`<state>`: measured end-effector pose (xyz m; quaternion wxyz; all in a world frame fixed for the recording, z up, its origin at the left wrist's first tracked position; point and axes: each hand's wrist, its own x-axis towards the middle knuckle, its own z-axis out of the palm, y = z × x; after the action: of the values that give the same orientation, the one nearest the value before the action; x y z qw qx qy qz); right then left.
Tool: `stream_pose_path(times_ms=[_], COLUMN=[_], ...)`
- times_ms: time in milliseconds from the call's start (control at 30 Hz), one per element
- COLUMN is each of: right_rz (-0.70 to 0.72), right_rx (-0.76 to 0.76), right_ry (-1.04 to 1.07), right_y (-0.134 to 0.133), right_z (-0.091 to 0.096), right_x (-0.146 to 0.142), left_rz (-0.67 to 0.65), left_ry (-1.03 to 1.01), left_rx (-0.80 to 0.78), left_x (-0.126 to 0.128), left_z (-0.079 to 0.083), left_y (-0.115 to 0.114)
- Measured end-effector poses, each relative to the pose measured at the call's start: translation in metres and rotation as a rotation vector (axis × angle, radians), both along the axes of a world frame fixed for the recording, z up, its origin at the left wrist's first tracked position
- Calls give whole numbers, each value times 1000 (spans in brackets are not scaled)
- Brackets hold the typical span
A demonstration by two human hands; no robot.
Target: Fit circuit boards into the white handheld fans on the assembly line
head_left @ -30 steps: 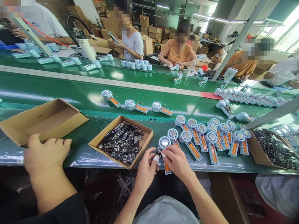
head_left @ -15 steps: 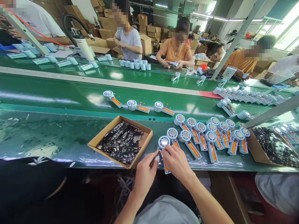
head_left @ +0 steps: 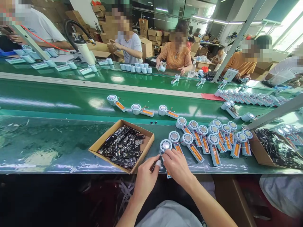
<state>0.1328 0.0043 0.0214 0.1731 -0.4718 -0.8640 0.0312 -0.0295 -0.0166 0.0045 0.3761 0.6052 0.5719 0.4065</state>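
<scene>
My left hand (head_left: 146, 178) and my right hand (head_left: 176, 165) meet at the near edge of the green bench, both pinched on one small fan unit (head_left: 165, 146) with a round white head and an orange strip in its handle. The left fingertips wear white caps and press a dark part against the handle. A cardboard box of black circuit boards (head_left: 123, 145) lies just left of my hands. A cluster of several like fan units (head_left: 208, 135) lies to the right.
Three fan units (head_left: 139, 108) ride the green conveyor belt (head_left: 59, 97) beyond the bench. Another box of boards (head_left: 274, 146) sits at the far right. Several people work on the belt's far side among blue parts and cardboard cartons. A slanted metal post (head_left: 236, 37) crosses at right.
A co-worker's hand and the empty cardboard box at left have left the view. The three units on the belt have drifted slightly right. My hands stay on the same fan unit.
</scene>
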Motion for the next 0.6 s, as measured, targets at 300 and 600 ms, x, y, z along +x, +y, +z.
stream_pose_path(times_ms=[300,600], right_rz=[82,27], right_rx=[-377,-379], right_ry=[520,523], right_y=[15,11], right_z=[2,9], right_x=[19,18], left_rz=[-195,-210], left_ry=[-103,-111], left_rx=[-73,-166], left_x=[-16,-13], left_z=[9,9], left_y=[15,17])
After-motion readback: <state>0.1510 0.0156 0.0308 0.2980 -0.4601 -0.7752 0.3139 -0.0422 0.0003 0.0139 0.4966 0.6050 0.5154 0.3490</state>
